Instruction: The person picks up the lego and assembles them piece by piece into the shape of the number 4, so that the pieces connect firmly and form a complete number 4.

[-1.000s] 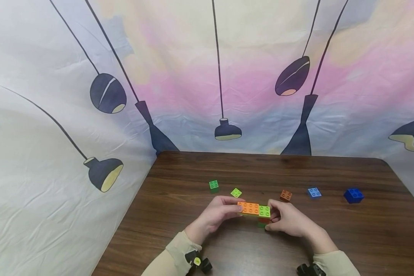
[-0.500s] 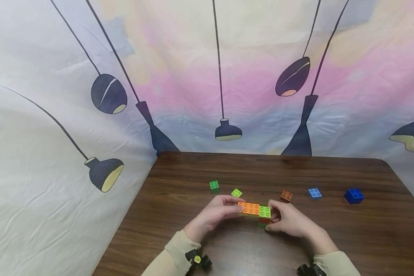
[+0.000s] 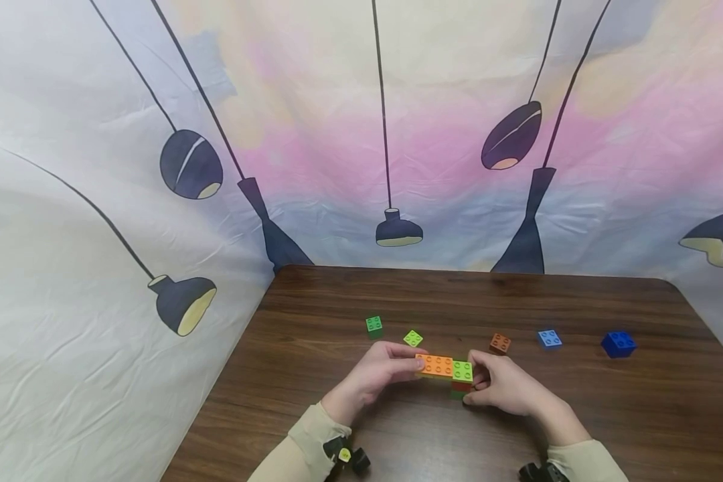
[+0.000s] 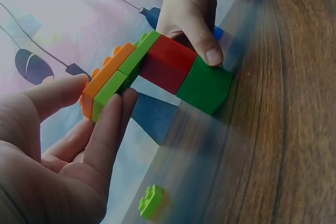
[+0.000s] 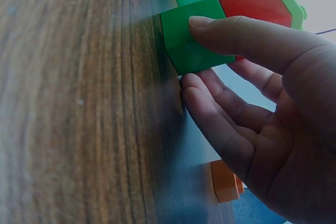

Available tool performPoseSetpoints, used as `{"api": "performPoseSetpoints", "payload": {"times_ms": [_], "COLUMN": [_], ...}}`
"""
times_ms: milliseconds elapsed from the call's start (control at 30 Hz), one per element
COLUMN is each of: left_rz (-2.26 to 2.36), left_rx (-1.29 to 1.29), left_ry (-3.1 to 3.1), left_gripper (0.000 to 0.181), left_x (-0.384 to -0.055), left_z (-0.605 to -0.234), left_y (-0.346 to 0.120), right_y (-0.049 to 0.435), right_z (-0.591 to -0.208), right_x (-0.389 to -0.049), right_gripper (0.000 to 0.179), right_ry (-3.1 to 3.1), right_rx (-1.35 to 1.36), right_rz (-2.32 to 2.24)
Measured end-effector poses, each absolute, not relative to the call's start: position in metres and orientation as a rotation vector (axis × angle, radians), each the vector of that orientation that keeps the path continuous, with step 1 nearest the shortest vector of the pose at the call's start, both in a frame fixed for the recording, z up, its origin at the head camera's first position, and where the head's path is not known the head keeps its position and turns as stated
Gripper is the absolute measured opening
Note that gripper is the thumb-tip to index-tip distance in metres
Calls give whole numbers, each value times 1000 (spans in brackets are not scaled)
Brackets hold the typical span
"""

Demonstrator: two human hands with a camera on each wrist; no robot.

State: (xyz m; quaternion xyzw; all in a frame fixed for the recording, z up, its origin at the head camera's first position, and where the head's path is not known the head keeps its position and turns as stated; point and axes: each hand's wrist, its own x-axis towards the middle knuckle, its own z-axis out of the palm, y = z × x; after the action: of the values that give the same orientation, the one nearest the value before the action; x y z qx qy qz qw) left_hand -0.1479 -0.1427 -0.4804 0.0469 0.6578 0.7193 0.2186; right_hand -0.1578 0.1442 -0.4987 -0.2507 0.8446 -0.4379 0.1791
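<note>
A joined brick build stands between both hands. At its base is a green brick, with a red brick on it and a lime plate above that reaches out leftward. An orange brick sits on the plate's left part. My left hand pinches the orange end, thumb and fingers on opposite faces in the left wrist view. My right hand grips the lower bricks from the right, its thumb against the green one in the right wrist view. Its fingers behind the build are partly hidden.
Loose bricks lie beyond the hands on the brown table: a green one, a lime one, a brown-orange one, a light blue one and a dark blue one. A printed cloth hangs behind.
</note>
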Motion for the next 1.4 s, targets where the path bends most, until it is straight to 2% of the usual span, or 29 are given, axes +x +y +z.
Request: {"api": "performPoseSetpoints", "payload": {"times_ms": [333,733,1033,1400], "left_rz": [1991,1759,1722,1484], "left_rx": [141,304,323,605], "left_ry": [1805,1992,2078,2028], "left_gripper": [33,40,37,60], "left_x": [-148,-151,-152,-164], "left_z": [-481,-477,-477,-475], "left_y": [-143,-150,-152,-176], "right_y": [144,145,144,145], "right_z": [-497,-499,-499,-501], "right_x": [-157,-157,-158,-157], "right_gripper": [45,45,45,46], "right_ry": [2388,2398,2417,2406], "right_rx": [-707,-702,-708,-710], "right_rz": [-1238,-1229,-1220,-1240]}}
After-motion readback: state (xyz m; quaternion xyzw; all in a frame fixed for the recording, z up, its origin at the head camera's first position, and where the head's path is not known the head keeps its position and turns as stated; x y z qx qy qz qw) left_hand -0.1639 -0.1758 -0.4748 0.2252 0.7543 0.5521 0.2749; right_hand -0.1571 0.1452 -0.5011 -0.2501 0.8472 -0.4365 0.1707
